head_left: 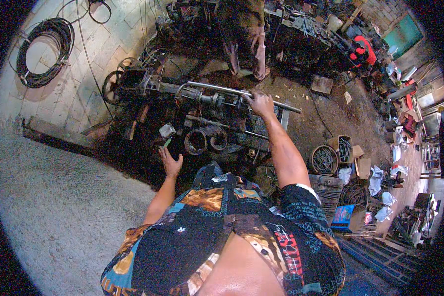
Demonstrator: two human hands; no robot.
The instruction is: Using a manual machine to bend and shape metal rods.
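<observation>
My right hand [260, 103] is closed on a long bright steel bar [212, 87] that lies across the top of a dark, greasy machine [170, 90]. The bar's left end bends downward, and its other end reaches past my hand to the right. My left hand [170, 164] is low on the near left side, fingers stretched forward and thumb apart. Just beyond its fingertips are a small green stick-like piece [167, 142] and a pale grey block-like thing [167, 130]. Whether the fingertips touch the green piece is hard to see. Two thick metal rings [196, 142] [218, 139] sit nearby.
Another person's trousered legs [244, 39] stand behind the machine. At left are a handwheel [112, 88], a coiled black cable [45, 53] and a long metal channel [59, 135]. A basket of metal pieces [324, 159], a blue box [344, 217] and cluttered benches [306, 29] line the right.
</observation>
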